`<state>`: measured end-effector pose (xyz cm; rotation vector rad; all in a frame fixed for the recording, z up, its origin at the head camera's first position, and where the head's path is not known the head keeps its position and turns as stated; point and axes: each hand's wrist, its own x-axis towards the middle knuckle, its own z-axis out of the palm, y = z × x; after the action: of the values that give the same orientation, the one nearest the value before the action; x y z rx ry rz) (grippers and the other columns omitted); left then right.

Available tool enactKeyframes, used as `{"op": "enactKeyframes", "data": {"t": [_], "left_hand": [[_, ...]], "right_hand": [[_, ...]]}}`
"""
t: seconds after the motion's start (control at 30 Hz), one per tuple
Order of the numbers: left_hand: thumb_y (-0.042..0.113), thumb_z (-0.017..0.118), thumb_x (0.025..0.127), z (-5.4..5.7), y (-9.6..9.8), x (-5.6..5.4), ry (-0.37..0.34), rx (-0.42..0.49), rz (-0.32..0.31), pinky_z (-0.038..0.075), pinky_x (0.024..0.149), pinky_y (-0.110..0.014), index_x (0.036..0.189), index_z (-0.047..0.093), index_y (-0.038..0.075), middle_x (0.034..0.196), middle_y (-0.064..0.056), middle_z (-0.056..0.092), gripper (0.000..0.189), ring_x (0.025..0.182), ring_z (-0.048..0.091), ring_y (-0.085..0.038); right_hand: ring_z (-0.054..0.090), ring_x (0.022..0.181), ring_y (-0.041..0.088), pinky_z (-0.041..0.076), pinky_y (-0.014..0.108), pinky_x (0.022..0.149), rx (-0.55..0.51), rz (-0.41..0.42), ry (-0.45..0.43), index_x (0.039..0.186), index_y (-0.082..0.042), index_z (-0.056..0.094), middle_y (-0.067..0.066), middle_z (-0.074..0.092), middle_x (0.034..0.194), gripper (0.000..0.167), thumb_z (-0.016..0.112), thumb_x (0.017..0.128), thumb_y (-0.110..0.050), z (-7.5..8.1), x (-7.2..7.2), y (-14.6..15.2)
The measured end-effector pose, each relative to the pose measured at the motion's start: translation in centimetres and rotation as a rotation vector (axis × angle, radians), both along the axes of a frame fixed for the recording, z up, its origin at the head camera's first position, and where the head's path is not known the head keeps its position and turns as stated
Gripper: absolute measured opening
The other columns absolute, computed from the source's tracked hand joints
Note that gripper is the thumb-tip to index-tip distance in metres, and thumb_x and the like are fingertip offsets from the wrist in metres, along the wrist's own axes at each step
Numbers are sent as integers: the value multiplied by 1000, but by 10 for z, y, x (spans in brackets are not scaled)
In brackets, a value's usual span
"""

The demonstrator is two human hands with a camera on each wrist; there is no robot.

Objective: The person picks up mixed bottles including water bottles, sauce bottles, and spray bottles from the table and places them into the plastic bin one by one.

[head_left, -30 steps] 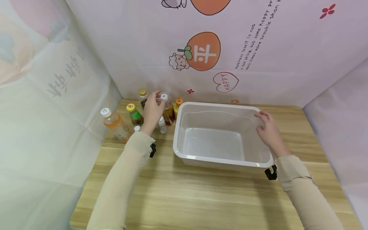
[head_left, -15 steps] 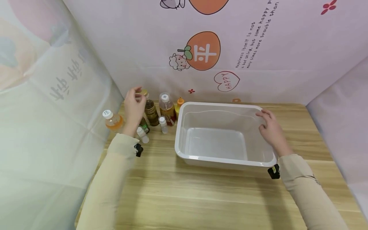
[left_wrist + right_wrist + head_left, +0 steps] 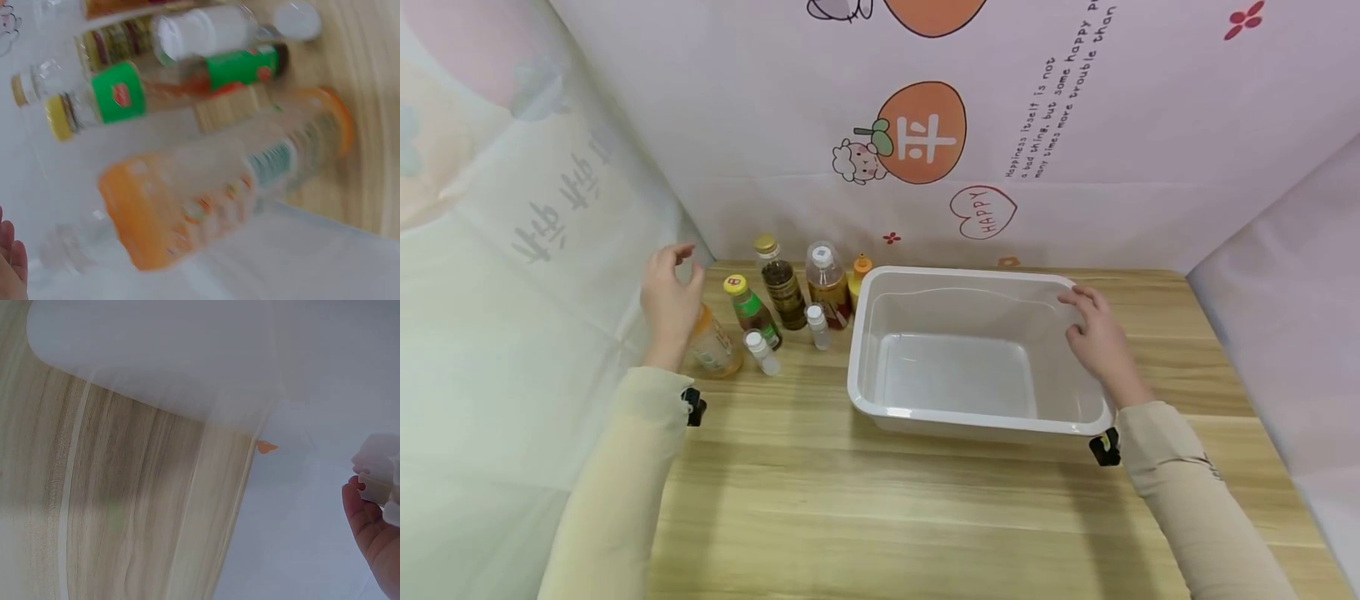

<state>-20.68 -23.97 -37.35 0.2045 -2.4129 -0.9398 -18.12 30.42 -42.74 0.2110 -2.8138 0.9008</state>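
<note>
While two beige sleeves (image 3: 606,492) stretch over the near part of a wood-grain table (image 3: 865,517), a white rectangular tub (image 3: 977,422) stays put, the right hand (image 3: 1097,337) gripping its rim near the far right corner. The left hand (image 3: 670,304) has swung leftward past the other bottles, to the top of an orange-banded plastic bottle (image 3: 717,348) at the group's left end. Its fingers are loosely bent and appear to hold nothing; contact is impossible to tell. This shift suggests the work now centres on that bottle, which stands on the table, outside the tub. Just right of it is a small white-capped shaker (image 3: 765,357); behind that, a yellow-capped, green-labelled sauce bottle (image 3: 751,310). Farther back stand a gold-capped dark bottle (image 3: 784,290) and a white-capped amber bottle (image 3: 831,292), before a backdrop (image 3: 760,108) printed with orange fruit.
</note>
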Motion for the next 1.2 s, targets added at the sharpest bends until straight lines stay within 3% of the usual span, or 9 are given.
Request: {"op": "enactKeyframes", "data": {"t": [0.2,0.33,0.53,0.63,1.0,1.2], "left_hand": [[14,57,91,-11,-20,9,-19,13,32,40,102,-48,120,59,-3,122,-22,59,33,115,51,-36],[21,59,91,-18,-29,15,-51,28,29,37,105,-50,122,57,-4,124,-24,56,39,118,48,-38],[30,59,90,-25,-36,21,-217,71,38,37,105,-52,132,50,1,136,-23,44,52,125,41,-36],[33,60,89,-29,-40,23,-258,81,48,39,101,-51,135,47,3,138,-22,39,56,123,41,-35],[25,64,87,-44,-42,28,-158,146,63,36,100,-44,135,45,4,132,-17,43,56,117,42,-27],[22,64,86,-50,-40,30,-101,132,79,34,99,-43,131,48,1,125,-20,47,52,112,44,-27]], "right_hand": [[39,123,55,39,63,87,7,-4,-8,126,7,50,30,35,141,48,43,79,10,0,0,0],[36,127,54,36,64,94,-5,-7,-15,125,8,51,31,35,141,47,43,78,11,0,1,0],[35,128,52,33,64,99,-12,-15,-10,124,8,51,30,36,141,47,44,78,11,0,1,-1],[35,128,52,33,64,100,-17,-10,3,123,8,52,30,36,140,47,44,78,11,-1,0,0],[35,129,53,34,64,99,-18,-26,-23,126,8,51,29,35,143,47,43,79,10,-3,-2,2],[34,130,53,32,65,100,-17,-26,-39,126,8,50,29,35,143,47,43,80,9,-1,-1,1]]}}
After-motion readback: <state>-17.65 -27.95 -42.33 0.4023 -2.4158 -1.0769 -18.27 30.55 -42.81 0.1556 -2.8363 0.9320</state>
